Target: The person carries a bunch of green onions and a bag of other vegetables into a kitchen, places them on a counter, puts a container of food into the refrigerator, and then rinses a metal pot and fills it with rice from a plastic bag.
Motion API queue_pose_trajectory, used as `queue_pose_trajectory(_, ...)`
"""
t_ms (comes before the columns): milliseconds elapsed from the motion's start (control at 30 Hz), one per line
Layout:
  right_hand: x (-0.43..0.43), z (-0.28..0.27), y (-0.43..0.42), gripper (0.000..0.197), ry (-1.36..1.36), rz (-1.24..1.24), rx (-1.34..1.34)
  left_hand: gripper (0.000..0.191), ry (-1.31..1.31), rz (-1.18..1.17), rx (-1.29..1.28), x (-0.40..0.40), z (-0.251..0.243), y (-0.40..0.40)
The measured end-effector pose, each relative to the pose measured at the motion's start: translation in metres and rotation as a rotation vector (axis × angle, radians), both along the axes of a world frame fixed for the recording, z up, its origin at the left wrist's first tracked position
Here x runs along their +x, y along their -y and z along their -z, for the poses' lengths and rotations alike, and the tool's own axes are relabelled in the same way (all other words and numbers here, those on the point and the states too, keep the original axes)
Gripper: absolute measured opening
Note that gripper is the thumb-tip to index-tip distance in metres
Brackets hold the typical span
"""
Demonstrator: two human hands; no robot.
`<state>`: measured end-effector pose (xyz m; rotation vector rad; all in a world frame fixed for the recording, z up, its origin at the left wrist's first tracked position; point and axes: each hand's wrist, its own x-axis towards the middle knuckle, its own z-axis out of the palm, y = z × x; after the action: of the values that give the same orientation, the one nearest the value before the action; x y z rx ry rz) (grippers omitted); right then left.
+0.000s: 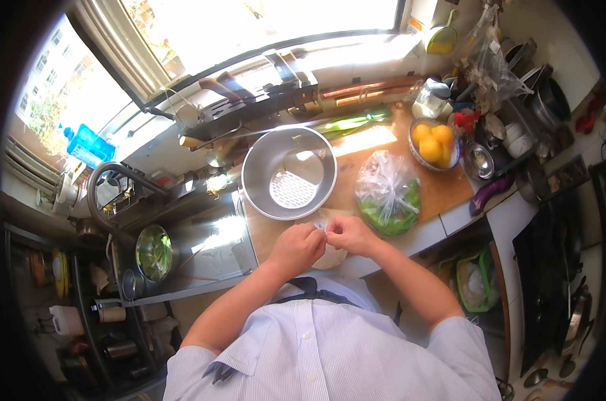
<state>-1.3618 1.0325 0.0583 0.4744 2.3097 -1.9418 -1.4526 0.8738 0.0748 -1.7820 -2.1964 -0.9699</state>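
My left hand (299,249) and my right hand (349,234) meet at the front edge of the wooden board (353,188), fingertips pinched together. Both grip the gathered top of a plastic bag (331,258) with pale contents, which lies partly hidden beneath the hands. Just beyond them stands a large round metal pot (249,175) with a perforated bottom or insert inside. Right of the hands sits a clear plastic bag of green vegetables (389,200), its top bunched up.
Behind the pot lie long green stalks (353,123). A patterned bowl of yellow-orange fruit (434,144), a glass jar (432,97) and a purple eggplant (492,193) are at the right. Leftward are the sink, a curved faucet (95,200) and a metal bowl of greens (154,253). Knives hang by the window.
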Motion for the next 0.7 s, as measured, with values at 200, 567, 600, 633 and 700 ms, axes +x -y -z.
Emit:
queue_pose_trajectory(200,0.002,-0.001,0.003,0.019,0.003,0.013,-0.068,0.011,-0.066,-0.014,-0.109,0.004,0.006,0.002)
queue_pose_trajectory(567,-0.002,-0.002,0.008,0.022,0.019,0.032,0.073,0.018,-0.048,-0.012,-0.209,0.001,0.001,-0.004)
queue_pose_trajectory(600,-0.002,0.000,0.007,0.022,-0.035,0.017,0.186,0.016,-0.013,-0.026,-0.193,0.000,0.002,-0.004)
queue_pose_trajectory(633,-0.003,0.002,0.004,0.022,-0.045,0.015,0.193,0.016,-0.023,-0.030,-0.185,-0.001,0.002,-0.003)
queue_pose_trajectory(700,-0.002,0.009,0.001,0.014,-0.010,0.003,0.211,0.013,0.125,-0.076,-0.161,-0.001,0.004,0.002)
